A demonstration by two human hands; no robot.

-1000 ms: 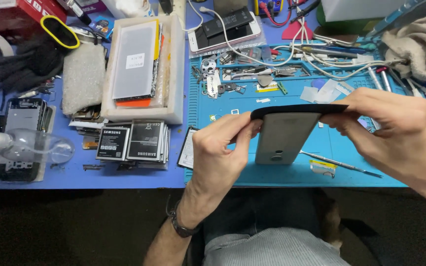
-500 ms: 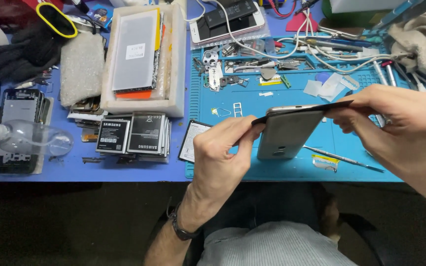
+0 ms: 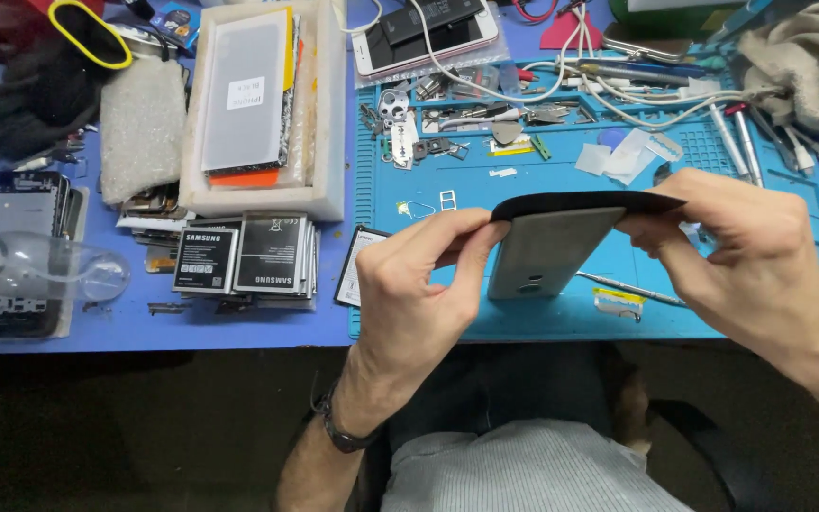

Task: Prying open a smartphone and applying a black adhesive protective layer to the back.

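Blue work mat (image 3: 789,313) is covering the desk's right side, white foam tray (image 3: 329,114) is sitting upper left with flat panels stacked inside. Right hand (image 3: 751,256) is pinching the right end of a thin black panel (image 3: 585,202) between thumb and fingers; left hand (image 3: 419,284) is pinching its left end, fingers pressed together. Grey phone back (image 3: 552,251) is hanging just under the panel (touching along the top edge), held above the mat. Black batteries (image 3: 244,254) are lying left of the hands. Thin metal tool (image 3: 629,288) is lying on the mat.
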